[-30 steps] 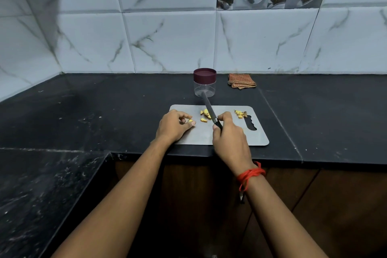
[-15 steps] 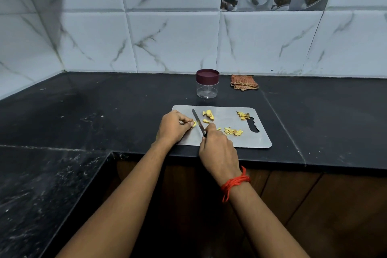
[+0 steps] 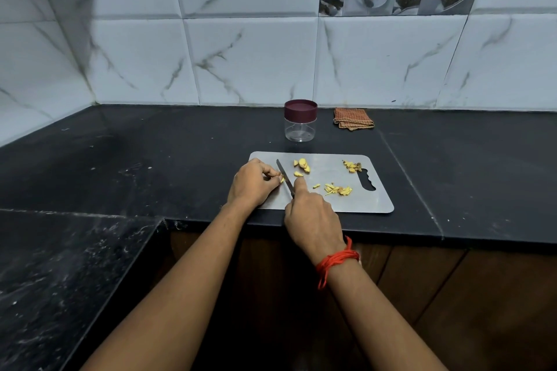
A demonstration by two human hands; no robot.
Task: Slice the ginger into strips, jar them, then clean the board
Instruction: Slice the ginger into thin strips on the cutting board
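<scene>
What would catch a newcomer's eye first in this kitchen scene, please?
Probably the slicing on the steel board: the left hand pinches a ginger piece while the right hand holds the knife beside it. Cut yellow strips lie to their right, and a maroon-lidded jar stands behind the board.

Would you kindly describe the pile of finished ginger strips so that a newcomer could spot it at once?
On the black counter lies a grey cutting board. The pile of strips sits near its front edge, between the right hand gripping the knife and the wavy handle slot. Unlike the chunkier pieces further back, it is thin slivers.
</scene>
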